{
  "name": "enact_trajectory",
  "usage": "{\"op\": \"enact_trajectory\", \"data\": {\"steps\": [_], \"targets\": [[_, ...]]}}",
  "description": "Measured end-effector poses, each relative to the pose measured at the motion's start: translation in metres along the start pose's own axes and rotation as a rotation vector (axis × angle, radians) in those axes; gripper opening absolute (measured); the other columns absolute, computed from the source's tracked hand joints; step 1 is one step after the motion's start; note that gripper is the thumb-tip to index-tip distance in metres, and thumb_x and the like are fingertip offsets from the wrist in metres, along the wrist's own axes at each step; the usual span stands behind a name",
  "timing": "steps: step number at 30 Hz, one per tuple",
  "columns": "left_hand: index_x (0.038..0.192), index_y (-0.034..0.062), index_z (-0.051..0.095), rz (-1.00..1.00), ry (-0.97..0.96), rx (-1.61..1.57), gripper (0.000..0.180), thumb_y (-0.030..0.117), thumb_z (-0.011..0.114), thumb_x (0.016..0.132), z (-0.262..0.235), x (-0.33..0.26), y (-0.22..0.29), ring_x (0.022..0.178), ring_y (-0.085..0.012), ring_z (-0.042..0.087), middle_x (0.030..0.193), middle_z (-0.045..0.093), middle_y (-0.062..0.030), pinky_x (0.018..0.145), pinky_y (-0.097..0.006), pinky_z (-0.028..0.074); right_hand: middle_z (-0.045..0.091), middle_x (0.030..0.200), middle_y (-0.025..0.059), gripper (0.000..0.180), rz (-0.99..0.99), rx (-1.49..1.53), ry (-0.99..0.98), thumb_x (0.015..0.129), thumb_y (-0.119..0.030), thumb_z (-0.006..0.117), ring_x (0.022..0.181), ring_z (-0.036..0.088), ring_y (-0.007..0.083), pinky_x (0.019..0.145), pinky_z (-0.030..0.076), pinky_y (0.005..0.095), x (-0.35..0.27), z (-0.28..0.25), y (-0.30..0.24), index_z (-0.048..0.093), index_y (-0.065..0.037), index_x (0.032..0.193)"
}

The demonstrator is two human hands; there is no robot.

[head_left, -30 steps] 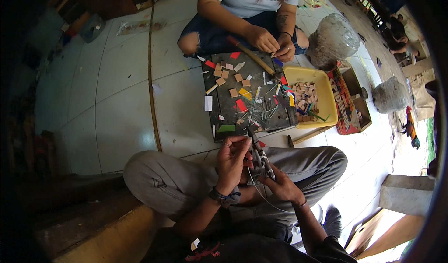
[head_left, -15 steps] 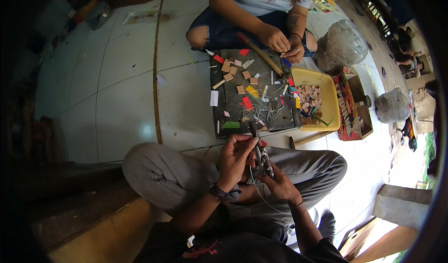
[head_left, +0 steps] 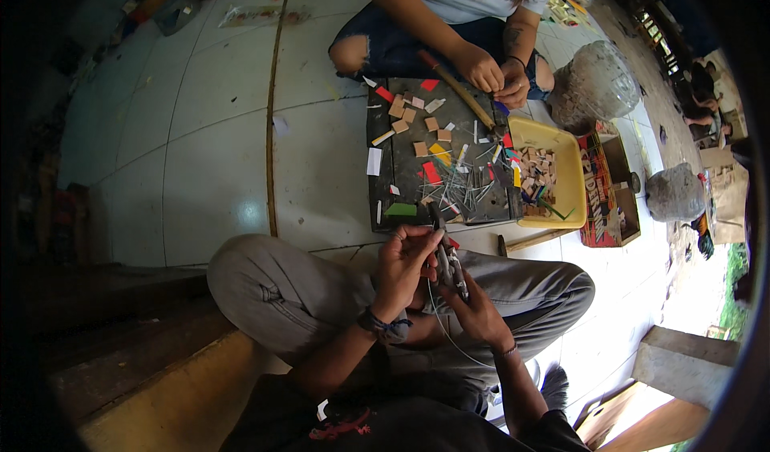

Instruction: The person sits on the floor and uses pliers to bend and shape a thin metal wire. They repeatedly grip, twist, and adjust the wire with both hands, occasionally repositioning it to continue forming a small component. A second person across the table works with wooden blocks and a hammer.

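My right hand point(head_left: 480, 312) is closed round the handles of worn metal pliers point(head_left: 451, 269), their jaws pointing away from me over my lap. Close against the jaws, the fingers of my left hand point(head_left: 397, 271) pinch a thin pale wire point(head_left: 450, 338), which loops down below both hands toward my right forearm. The exact spot where wire and jaws meet is hidden by my fingers. Just beyond my hands lies a dark board point(head_left: 382, 203) strewn with small wooden blocks point(head_left: 420, 149), cut wire pieces point(head_left: 465, 186) and red, white, yellow and green scraps.
A hammer point(head_left: 465, 99) lies across the board's far right. Beside it stand a yellow tub point(head_left: 571, 187) of wooden blocks and an open box point(head_left: 626, 175). Opposite me, a person sits with both hands point(head_left: 504, 81) together. A lumpy filled plastic bag point(head_left: 595, 87) rests farther right.
The view has shifted slightly, so the board and tub sit a little farther right in the picture. My hands keep nearly the same hold on pliers and wire.
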State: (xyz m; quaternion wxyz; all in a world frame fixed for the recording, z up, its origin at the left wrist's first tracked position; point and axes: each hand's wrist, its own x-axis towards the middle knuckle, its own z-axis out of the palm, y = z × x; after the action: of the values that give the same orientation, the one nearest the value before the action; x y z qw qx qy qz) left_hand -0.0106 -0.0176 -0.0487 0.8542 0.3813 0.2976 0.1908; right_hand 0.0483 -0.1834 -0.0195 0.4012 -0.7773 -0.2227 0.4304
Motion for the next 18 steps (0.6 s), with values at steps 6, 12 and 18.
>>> {"op": "enact_trajectory", "data": {"steps": [6, 12, 18], "targets": [[0.104, 0.0039, 0.062, -0.006, 0.019, 0.006, 0.02, 0.015, 0.073, 0.091, 0.0, 0.0, 0.0, 0.063, -0.0052, 0.057, 0.079, 0.062, 0.0003, 0.047, -0.02, 0.049, 0.049, 0.135, 0.0306, 0.033, -0.194, -0.243, -0.038, 0.097, -0.013, 0.053, 0.117, 0.056, 0.0459, 0.098, 0.048, 0.0439, 0.004, 0.002, 0.008, 0.058, -0.012, 0.13], [0.106, 0.0033, 0.062, -0.027, 0.032, 0.023, 0.022, 0.015, 0.073, 0.091, 0.0, 0.0, 0.003, 0.065, -0.0057, 0.059, 0.082, 0.064, 0.0, 0.05, -0.021, 0.052, 0.054, 0.131, 0.0298, 0.04, -0.12, -0.225, 0.003, 0.097, -0.022, 0.056, 0.115, 0.058, 0.0432, 0.096, 0.048, 0.0424, 0.007, 0.007, 0.011, 0.054, -0.002, 0.131], [0.118, 0.0037, 0.061, 0.041, 0.015, 0.008, 0.029, 0.016, 0.07, 0.094, 0.003, -0.001, 0.001, 0.072, -0.0063, 0.061, 0.087, 0.065, -0.0017, 0.06, -0.023, 0.056, 0.069, 0.103, 0.0244, 0.045, 0.049, -0.006, 0.111, 0.098, -0.03, 0.056, 0.106, 0.067, 0.0315, 0.09, 0.049, 0.0389, 0.02, 0.013, 0.003, 0.053, 0.001, 0.132]]}}
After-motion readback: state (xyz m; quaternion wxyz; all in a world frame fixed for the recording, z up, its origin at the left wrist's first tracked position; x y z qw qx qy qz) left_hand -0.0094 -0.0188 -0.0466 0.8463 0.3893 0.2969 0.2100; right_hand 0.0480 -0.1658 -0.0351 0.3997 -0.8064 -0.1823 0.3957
